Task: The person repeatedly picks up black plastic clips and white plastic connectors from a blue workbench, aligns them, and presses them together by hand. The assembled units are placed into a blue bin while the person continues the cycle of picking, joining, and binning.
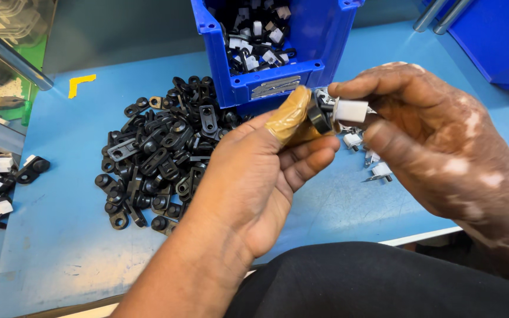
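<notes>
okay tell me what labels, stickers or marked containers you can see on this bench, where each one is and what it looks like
Blue bin: open-fronted plastic box at top centre, behind the hands, holding black and white parts.
Label: silvery grey rectangular strip on the bin's low front lip; print too small to tell.
Yellow marker: L-shaped tape corner stuck on the blue table, upper left.

Illumination is bright, even and cool, apparently from overhead. The blue tabletop (66,235) carries a pale, worn sheen at the near left; no harsh glare. Shadows are soft and short: a faint one lies under the left hand (260,171), and the heap of black clips (160,153) shades only its own gaps. The blue bin (319,41) is dark inside. Focus is sharp on the heap and tabletop; the right hand (437,135) is slightly soft near the fingertips. The metal rail (10,56) at upper left shows a narrow highlight. Slight wide-angle stretch appears toward the corners.
</notes>
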